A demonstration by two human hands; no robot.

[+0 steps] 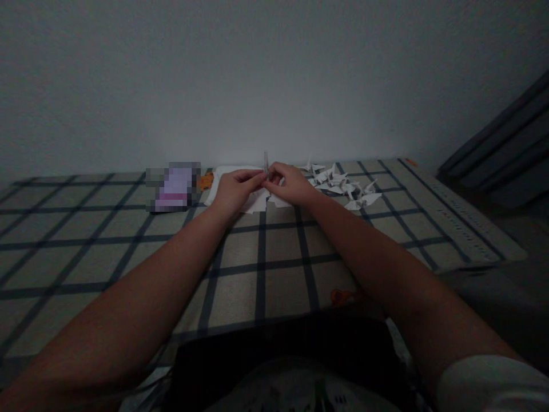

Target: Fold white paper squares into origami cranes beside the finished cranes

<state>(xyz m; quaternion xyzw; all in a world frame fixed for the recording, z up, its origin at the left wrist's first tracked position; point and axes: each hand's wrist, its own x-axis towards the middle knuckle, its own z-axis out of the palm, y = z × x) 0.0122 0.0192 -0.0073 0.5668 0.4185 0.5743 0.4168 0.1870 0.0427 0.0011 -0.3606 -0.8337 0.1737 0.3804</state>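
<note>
Between my left hand [235, 187] and my right hand [292, 182] a narrow piece of folded paper [266, 162] stands upright, its thin points showing above my fingers. The fingertips of both hands pinch it from either side. Its lower part is hidden by my fingers. Under my hands lie white paper sheets [256, 203], partly covered. Several white folded paper cranes [337, 182] lie in a loose heap just right of my right hand.
A checked cloth [278, 246] covers the table, which meets a plain wall [266, 80]. At the left lies a pixelated purple-and-pink object [176, 183], beside an orange pattern [206, 181]. Dark striped fabric [506, 143] hangs at the far right.
</note>
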